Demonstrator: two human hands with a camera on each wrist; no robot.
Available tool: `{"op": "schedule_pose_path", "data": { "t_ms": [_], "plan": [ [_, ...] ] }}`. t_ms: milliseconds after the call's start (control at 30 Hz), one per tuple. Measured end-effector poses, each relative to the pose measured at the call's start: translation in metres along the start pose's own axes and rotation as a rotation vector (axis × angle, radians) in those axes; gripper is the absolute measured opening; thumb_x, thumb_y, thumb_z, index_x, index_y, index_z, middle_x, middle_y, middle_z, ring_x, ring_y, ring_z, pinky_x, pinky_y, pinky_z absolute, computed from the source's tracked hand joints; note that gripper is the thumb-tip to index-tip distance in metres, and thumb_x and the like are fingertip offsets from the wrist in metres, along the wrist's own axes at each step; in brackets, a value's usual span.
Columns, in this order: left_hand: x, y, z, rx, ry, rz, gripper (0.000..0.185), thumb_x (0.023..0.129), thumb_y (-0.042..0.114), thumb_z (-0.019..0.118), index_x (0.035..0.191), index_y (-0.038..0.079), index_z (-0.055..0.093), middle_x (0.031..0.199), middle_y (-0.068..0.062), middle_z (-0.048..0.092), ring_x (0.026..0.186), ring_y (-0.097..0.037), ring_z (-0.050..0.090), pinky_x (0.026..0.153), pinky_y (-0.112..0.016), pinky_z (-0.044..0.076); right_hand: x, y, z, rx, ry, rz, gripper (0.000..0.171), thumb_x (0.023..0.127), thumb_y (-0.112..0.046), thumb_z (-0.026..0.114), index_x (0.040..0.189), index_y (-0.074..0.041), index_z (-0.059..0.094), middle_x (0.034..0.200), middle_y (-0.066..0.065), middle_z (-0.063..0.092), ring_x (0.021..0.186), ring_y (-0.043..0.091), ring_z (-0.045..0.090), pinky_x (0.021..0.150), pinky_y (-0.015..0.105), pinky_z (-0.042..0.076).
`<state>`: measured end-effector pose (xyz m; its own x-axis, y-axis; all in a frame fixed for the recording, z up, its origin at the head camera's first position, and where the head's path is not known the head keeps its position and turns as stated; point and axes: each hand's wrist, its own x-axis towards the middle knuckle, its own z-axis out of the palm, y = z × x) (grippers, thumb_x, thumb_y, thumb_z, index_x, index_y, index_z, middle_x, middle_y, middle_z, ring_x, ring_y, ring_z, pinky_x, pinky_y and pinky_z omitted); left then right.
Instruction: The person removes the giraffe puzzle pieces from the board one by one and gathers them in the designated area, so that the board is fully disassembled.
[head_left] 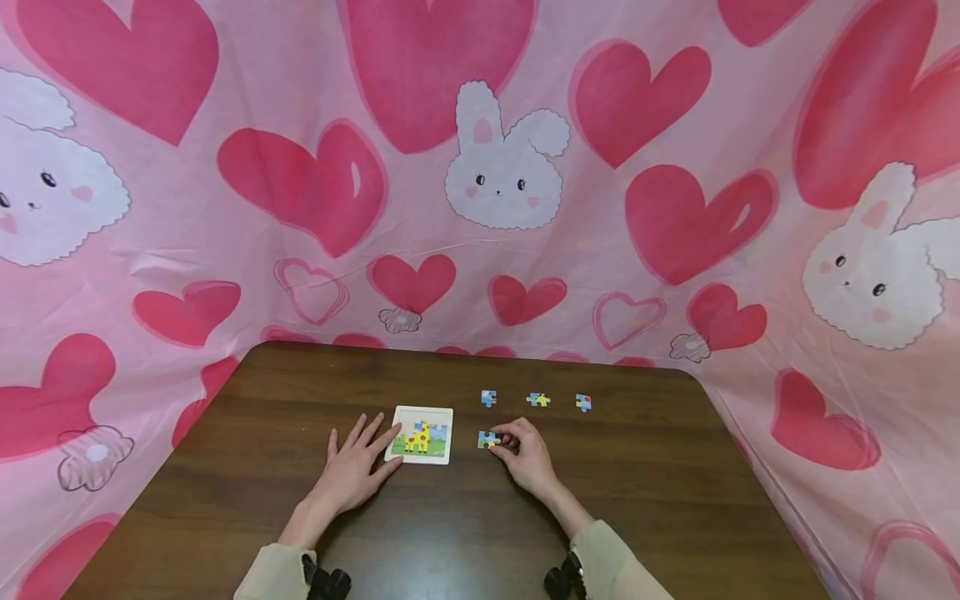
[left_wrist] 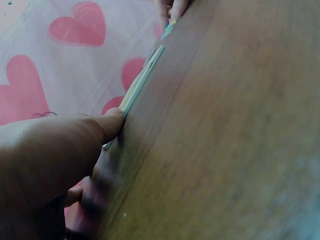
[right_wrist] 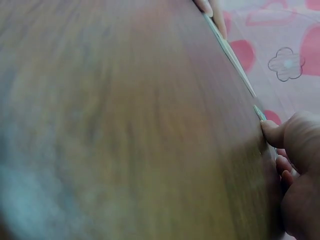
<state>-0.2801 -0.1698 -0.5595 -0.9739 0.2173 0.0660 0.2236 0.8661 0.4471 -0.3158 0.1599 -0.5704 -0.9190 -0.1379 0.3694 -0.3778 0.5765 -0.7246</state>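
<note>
Head view shows your right hand (head_left: 527, 454) curled, its fingertips pinching a small puzzle piece (head_left: 487, 439) that lies on the worktop (head_left: 675, 500) just right of the puzzle tray (head_left: 421, 435). Your left hand (head_left: 354, 471) lies flat with fingers straight and spread, the fingertips touching the tray's left edge; the two hands are apart, one on each side of the tray. The white-framed tray holds a giraffe picture that looks mostly filled in; you cannot tell from here which slot is open. Beyond your right hand, three loose pieces (head_left: 537, 400) sit in a row, well apart from each other. The worktop is dark brown wood grain. Around it hangs a pink cloth (head_left: 225, 275) printed with red hearts and white rabbits. Both forearms reach in from the near edge in pale sleeves (head_left: 277, 573).
</note>
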Motion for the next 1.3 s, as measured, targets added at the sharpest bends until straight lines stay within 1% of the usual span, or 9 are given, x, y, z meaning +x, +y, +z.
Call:
{"op": "schedule_pose_path", "data": {
  "t_ms": [200, 367, 500, 567, 767, 833, 933, 1100, 1300],
  "plan": [
    [0.000, 0.000, 0.000, 0.002, 0.004, -0.002, 0.066, 0.106, 0.046, 0.069, 0.165, 0.020, 0.052, 0.177, -0.022, 0.038, 0.168, -0.054, 0.023, 0.125, -0.089, 0.004, -0.001, 0.001, 0.000, -0.025, -0.001, -0.033, 0.023, 0.086, 0.000, 0.090, 0.108, -0.005, 0.084, 0.090, 0.001, 0.064, 0.084, 0.015, 0.058, 0.077, 0.024, 0.048],
    [0.000, 0.001, 0.000, 0.004, 0.001, -0.001, 0.066, 0.107, 0.046, 0.068, 0.165, 0.020, 0.052, 0.177, -0.021, 0.038, 0.168, -0.053, 0.023, 0.124, -0.090, 0.004, -0.001, 0.000, 0.000, 0.025, 0.015, -0.052, 0.031, 0.086, 0.001, 0.090, 0.116, -0.001, 0.081, 0.091, 0.003, 0.062, 0.081, 0.010, 0.055, 0.075, 0.022, 0.047],
    [0.000, 0.001, 0.000, 0.003, 0.001, -0.004, 0.066, 0.107, 0.046, 0.069, 0.165, 0.020, 0.052, 0.177, -0.022, 0.038, 0.168, -0.054, 0.023, 0.124, -0.089, 0.004, 0.005, -0.001, 0.004, 0.079, 0.049, -0.147, 0.034, 0.085, 0.004, 0.088, 0.118, 0.004, 0.078, 0.091, 0.007, 0.060, 0.079, 0.006, 0.054, 0.072, 0.020, 0.047],
    [-0.001, 0.001, -0.001, 0.000, 0.003, -0.005, 0.066, 0.107, 0.045, 0.069, 0.165, 0.020, 0.052, 0.177, -0.022, 0.038, 0.168, -0.054, 0.023, 0.125, -0.089, 0.004, 0.010, -0.007, 0.007, 0.100, 0.039, -0.164, 0.034, 0.085, 0.004, 0.087, 0.118, 0.005, 0.077, 0.091, 0.010, 0.061, 0.078, 0.008, 0.055, 0.071, 0.019, 0.047],
    [0.000, 0.001, -0.001, -0.004, -0.003, -0.008, 0.066, 0.107, 0.046, 0.068, 0.165, 0.020, 0.052, 0.178, -0.022, 0.037, 0.168, -0.054, 0.022, 0.125, -0.089, 0.003, 0.023, -0.037, 0.017, 0.122, -0.097, -0.065, 0.031, 0.090, -0.002, 0.087, 0.119, 0.006, 0.078, 0.092, 0.014, 0.066, 0.079, 0.015, 0.059, 0.073, 0.020, 0.048],
    [0.000, 0.001, -0.001, -0.005, -0.004, -0.009, 0.066, 0.107, 0.046, 0.068, 0.166, 0.020, 0.052, 0.178, -0.022, 0.037, 0.168, -0.053, 0.021, 0.125, -0.089, 0.002, 0.028, -0.044, 0.023, 0.119, -0.138, -0.060, 0.031, 0.091, -0.002, 0.087, 0.118, 0.007, 0.077, 0.092, 0.015, 0.067, 0.078, 0.017, 0.060, 0.072, 0.020, 0.048],
    [0.000, 0.001, -0.001, -0.004, -0.001, -0.011, 0.066, 0.107, 0.046, 0.068, 0.165, 0.020, 0.052, 0.177, -0.022, 0.038, 0.168, -0.054, 0.022, 0.125, -0.089, 0.002, 0.036, -0.053, 0.034, 0.118, -0.197, -0.062, 0.032, 0.092, -0.003, 0.087, 0.120, 0.008, 0.076, 0.092, 0.016, 0.068, 0.078, 0.014, 0.057, 0.071, 0.019, 0.046],
    [0.000, 0.000, 0.000, 0.008, -0.001, -0.009, 0.065, 0.107, 0.046, 0.068, 0.165, 0.020, 0.052, 0.177, -0.022, 0.039, 0.168, -0.053, 0.023, 0.125, -0.089, 0.004, 0.048, -0.064, 0.049, 0.092, -0.286, -0.042, 0.034, 0.093, -0.006, 0.087, 0.122, 0.009, 0.076, 0.091, 0.014, 0.069, 0.078, 0.006, 0.052, 0.071, 0.018, 0.045],
    [0.000, 0.001, -0.001, 0.024, 0.004, 0.000, 0.065, 0.107, 0.048, 0.067, 0.165, 0.021, 0.053, 0.177, -0.021, 0.040, 0.167, -0.053, 0.026, 0.124, -0.090, 0.006, 0.058, -0.070, 0.062, 0.022, -0.356, 0.004, 0.036, 0.091, -0.010, 0.090, 0.122, 0.005, 0.078, 0.090, 0.006, 0.066, 0.077, 0.006, 0.050, 0.074, 0.021, 0.045]
  ]
}}
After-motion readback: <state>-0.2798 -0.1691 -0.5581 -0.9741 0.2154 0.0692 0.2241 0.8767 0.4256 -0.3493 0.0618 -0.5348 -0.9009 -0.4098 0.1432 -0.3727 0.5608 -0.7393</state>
